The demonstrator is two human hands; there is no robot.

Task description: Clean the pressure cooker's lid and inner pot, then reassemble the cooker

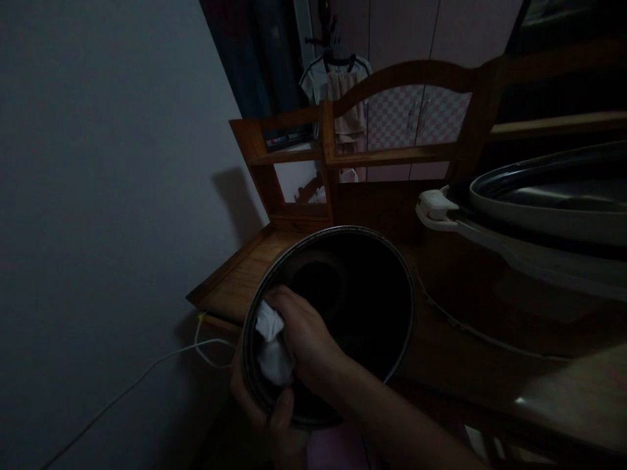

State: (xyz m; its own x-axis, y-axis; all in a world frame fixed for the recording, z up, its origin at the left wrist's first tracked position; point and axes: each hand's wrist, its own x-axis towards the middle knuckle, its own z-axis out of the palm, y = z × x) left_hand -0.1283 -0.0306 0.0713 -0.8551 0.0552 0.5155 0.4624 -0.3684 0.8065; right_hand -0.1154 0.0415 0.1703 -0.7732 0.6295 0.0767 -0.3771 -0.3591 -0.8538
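Observation:
A round, dark cooking pot [372, 294] is tilted so that its open mouth faces me. My left hand [272, 411] grips its lower left rim, with the thumb over the edge and the fingers around the outside. Inside the pot, my right hand [304, 326] is closed on a white cloth [275, 359], which touches the inner wall on the left side. Some of the cloth bulges out below the right hand's fingers. Shadow hides most of the pot's inside.
Behind the pot stands a wooden desk [245, 267] with a shelf frame [326, 143]. At right sits a large white appliance with a round pan [539, 202]. A cord [470, 333] crosses the desktop; another white cable [147, 372] hangs by the wall at left.

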